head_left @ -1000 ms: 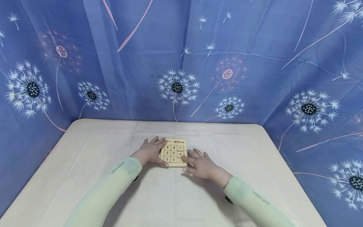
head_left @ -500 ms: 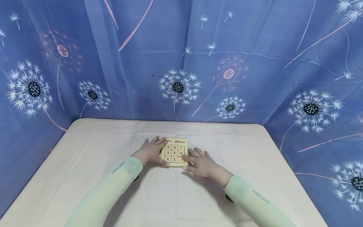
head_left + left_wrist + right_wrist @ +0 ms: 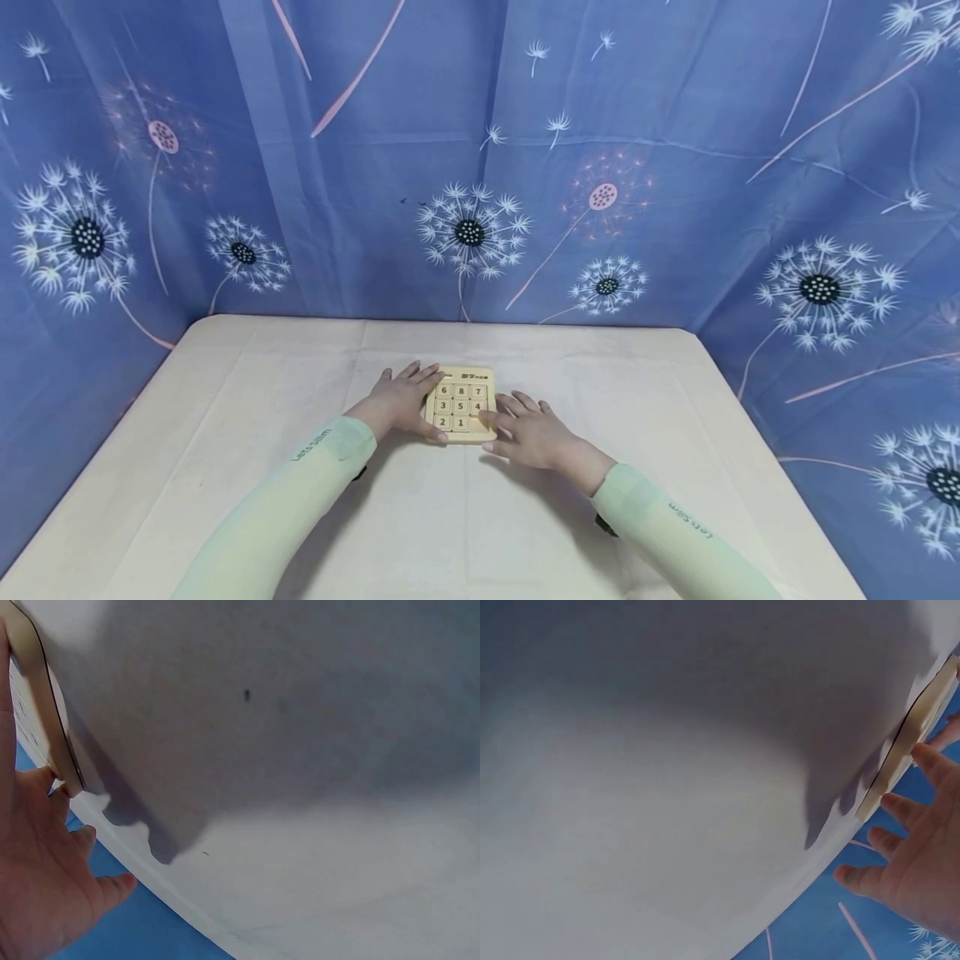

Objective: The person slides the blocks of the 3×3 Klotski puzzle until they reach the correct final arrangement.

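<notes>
A pale yellow number sliding puzzle lies flat on the table in the head view. Its rows read 6 8 7, 3 5 4 and 2 1, with a gap at the lower right. My left hand holds the board's left side, thumb at the near corner and forefinger along the upper left. From the right, my right hand touches the board; its forefinger reaches to the lower edge of the 4 tile, over the gap. In the right wrist view the other fingers are spread beside the board's edge.
The table has a pale cover. Blue curtains with dandelion prints stand behind it and on both sides. Each wrist wears a dark camera below a light green sleeve.
The 4 tile has slid slightly away from me, into line with the 3 and 5. My right forefinger has shifted a little with it. My left hand has stayed in place.
</notes>
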`<act>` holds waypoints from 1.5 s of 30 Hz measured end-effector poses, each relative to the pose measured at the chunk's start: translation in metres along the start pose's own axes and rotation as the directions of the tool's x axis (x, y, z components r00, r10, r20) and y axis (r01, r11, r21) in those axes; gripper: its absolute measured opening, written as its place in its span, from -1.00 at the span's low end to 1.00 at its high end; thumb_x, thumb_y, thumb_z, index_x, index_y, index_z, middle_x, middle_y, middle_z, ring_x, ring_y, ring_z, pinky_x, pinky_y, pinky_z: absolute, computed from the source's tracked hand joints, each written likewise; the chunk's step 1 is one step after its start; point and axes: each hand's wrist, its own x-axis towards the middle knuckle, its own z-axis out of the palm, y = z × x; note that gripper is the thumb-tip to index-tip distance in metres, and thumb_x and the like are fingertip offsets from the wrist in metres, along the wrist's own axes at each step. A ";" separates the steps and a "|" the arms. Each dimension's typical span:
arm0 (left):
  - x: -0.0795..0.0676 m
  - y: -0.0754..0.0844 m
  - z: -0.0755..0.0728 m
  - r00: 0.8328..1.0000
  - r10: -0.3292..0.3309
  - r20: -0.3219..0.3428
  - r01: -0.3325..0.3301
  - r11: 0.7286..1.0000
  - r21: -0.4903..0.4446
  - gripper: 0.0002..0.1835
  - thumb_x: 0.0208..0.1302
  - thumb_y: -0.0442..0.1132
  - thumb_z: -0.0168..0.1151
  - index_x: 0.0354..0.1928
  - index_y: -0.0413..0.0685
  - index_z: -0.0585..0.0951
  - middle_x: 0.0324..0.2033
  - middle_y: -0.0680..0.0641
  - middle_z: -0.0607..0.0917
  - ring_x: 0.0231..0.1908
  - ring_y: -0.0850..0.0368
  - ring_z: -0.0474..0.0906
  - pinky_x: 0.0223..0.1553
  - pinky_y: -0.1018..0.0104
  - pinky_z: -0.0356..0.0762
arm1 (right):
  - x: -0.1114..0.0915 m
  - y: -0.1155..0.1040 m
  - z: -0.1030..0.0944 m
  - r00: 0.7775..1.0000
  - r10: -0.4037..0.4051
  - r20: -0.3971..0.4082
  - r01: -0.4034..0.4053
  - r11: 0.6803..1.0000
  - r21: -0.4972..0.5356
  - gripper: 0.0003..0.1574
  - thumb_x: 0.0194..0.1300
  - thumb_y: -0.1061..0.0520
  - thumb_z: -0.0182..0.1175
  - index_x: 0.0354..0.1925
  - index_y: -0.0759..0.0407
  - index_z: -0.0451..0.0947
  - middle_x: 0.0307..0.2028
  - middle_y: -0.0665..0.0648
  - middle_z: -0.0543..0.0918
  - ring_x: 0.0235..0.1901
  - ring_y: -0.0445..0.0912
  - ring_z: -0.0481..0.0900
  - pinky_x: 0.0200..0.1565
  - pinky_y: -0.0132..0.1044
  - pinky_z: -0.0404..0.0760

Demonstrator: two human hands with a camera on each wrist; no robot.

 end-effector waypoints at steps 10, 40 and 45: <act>-0.001 -0.001 0.000 1.000 0.004 -0.003 -0.004 1.000 -0.014 0.29 -0.03 0.47 0.44 0.64 0.07 0.08 0.66 0.03 0.02 0.67 -0.14 -0.13 0.59 -0.40 -0.09 | -0.002 -0.004 -0.004 0.999 -0.033 -0.010 0.033 0.999 0.000 -0.25 0.50 -0.35 0.02 0.50 -0.12 0.34 0.57 0.28 0.23 0.56 0.34 0.14 0.43 0.52 0.21; -0.003 -0.001 -0.002 1.000 0.021 -0.010 -0.021 1.000 -0.018 0.29 -0.02 0.47 0.43 0.64 0.04 0.08 0.66 0.01 0.02 0.66 -0.17 -0.12 0.58 -0.43 -0.07 | -0.007 -0.017 0.004 0.992 -0.118 -0.050 0.118 0.993 -0.002 -0.22 0.47 -0.36 0.05 0.50 -0.09 0.34 0.57 0.24 0.24 0.55 0.34 0.18 0.42 0.53 0.21; -0.005 -0.001 -0.002 1.000 0.018 -0.005 -0.019 1.000 -0.011 0.28 -0.01 0.48 0.42 0.64 0.04 0.07 0.66 0.01 0.01 0.66 -0.16 -0.13 0.58 -0.42 -0.08 | -0.005 -0.021 0.004 0.990 -0.129 -0.049 0.129 0.992 -0.008 -0.22 0.47 -0.36 0.06 0.49 -0.09 0.35 0.57 0.25 0.25 0.55 0.34 0.18 0.42 0.53 0.20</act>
